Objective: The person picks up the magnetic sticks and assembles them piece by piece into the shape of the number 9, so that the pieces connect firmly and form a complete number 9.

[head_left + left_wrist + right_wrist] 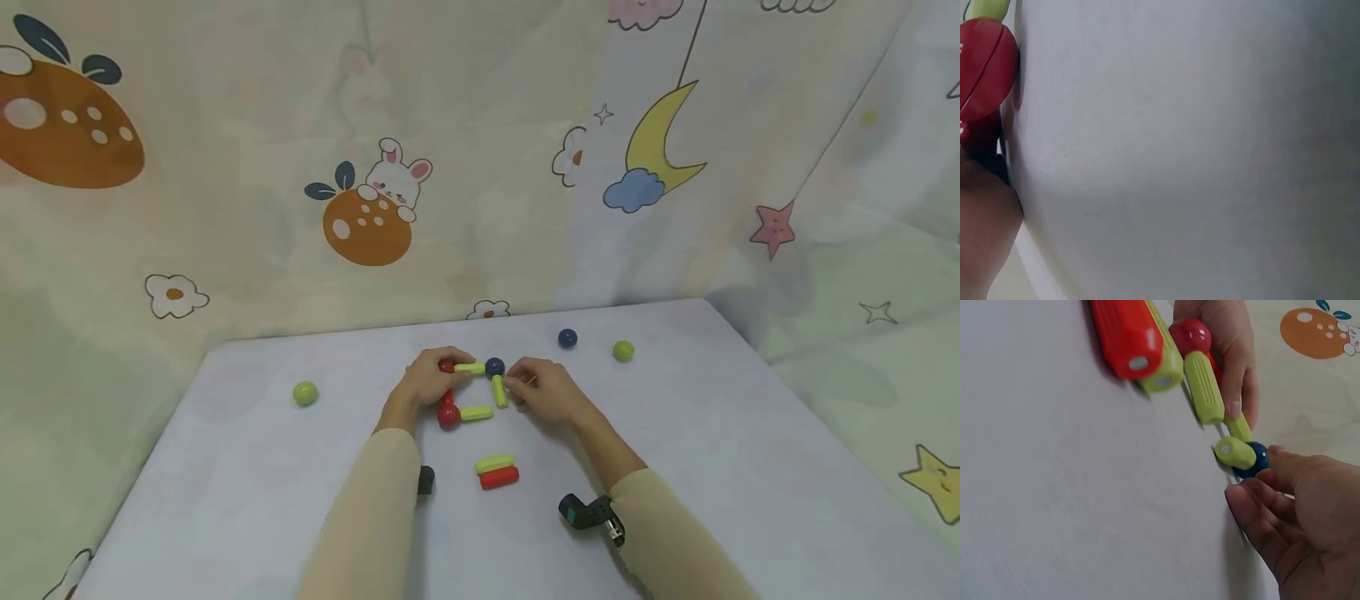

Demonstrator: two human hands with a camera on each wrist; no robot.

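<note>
The left hand (431, 379) reaches round a small red ball (446, 367) and pinches the light-green magnetic rod (471, 368) joined to it. At that rod's other end sits a dark blue ball (494, 367), with a second light-green rod (498, 392) pointing toward the wearer. Beside the blue ball is the right hand (547, 387), fingers loosely bent; in the right wrist view its thumb (1285, 464) is at the ball's edge. A red rod (447, 397) links the small red ball to a larger red ball (448, 417), which bears another light-green rod (477, 412).
Nearer the wearer, a loose light-green rod (494, 463) and red rod (499, 477) lie side by side. A green ball (305, 393) is at the left; another blue ball (567, 338) and green ball (623, 351) are at the back right of the white table (247, 467).
</note>
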